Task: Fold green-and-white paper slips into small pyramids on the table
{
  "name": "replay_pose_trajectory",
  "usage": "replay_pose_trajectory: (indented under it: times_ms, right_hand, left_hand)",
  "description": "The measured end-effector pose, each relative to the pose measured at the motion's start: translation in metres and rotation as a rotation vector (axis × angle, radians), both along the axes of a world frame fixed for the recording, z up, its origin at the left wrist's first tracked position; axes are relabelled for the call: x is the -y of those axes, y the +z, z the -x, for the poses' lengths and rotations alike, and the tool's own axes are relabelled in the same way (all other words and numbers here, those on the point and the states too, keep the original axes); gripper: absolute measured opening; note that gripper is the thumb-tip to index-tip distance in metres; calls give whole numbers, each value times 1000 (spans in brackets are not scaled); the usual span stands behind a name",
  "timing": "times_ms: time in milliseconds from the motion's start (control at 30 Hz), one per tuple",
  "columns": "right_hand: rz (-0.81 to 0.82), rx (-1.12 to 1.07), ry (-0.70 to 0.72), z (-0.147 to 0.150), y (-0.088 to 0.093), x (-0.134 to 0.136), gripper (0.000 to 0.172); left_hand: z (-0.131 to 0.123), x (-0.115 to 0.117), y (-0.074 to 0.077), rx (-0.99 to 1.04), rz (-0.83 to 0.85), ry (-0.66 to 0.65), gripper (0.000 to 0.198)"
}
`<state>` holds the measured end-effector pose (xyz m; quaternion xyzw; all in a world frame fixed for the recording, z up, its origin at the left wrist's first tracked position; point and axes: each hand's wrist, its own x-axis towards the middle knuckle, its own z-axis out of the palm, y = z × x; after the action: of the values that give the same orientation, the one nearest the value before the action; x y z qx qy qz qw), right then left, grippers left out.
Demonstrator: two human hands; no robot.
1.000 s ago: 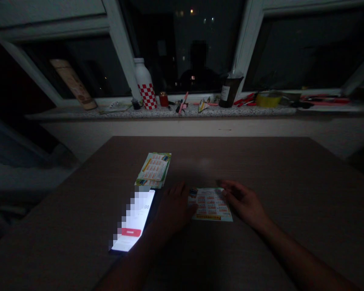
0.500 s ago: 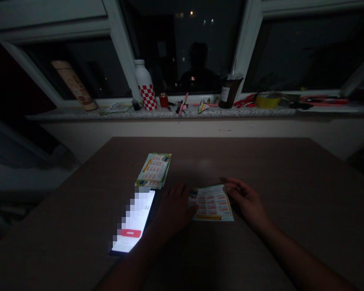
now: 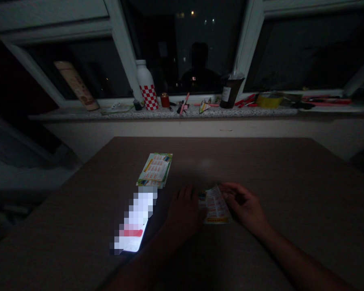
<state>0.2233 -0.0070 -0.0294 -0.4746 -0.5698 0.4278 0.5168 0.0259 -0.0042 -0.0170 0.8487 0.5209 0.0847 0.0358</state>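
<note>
A printed leaflet (image 3: pixel 216 205) with rows of red and orange print and a yellow strip lies between my hands on the dark table. My left hand (image 3: pixel 185 208) is flat over its left side, fingers stretched out. At the upper right edge, my right hand (image 3: pixel 245 207) pinches the leaflet between thumb and fingers, and that side looks raised and bent. Left of my left hand lies a lit phone (image 3: pixel 136 226), its screen partly blurred out. Beyond the phone sits a small stack of similar leaflets (image 3: pixel 156 167), slightly fanned.
The brown table (image 3: pixel 285 169) meets a wall under a window. On the stone sill (image 3: pixel 124 115) stand a white bottle with red checks (image 3: pixel 148 91), a tan bottle (image 3: pixel 77 85), a small red jar (image 3: pixel 164 100), a dark cup (image 3: pixel 230 93) and a yellow item (image 3: pixel 268 101).
My right hand has closed on the leaflet's right edge and lifted it, so the leaflet looks narrower and bent. My left hand and the leaflet have shifted slightly right.
</note>
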Motion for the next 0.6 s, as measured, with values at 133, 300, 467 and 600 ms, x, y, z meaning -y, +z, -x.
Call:
replay_pose_trajectory:
  times_ms: [133, 300, 467, 600]
  right_hand:
    - [-200, 272, 58, 3, 1, 2, 22]
    - [-323, 463, 128, 3, -2, 1, 26]
    - [-319, 591, 115, 2, -8, 0, 28]
    - [-321, 656, 115, 2, -10, -1, 27]
  left_hand:
    - [-3, 3, 1, 13, 0, -23, 49]
    - [-4, 3, 1, 7, 7, -32, 47]
    - [0, 1, 4, 34, 13, -60, 37]
    - [9, -2, 7, 76, 64, -90, 38]
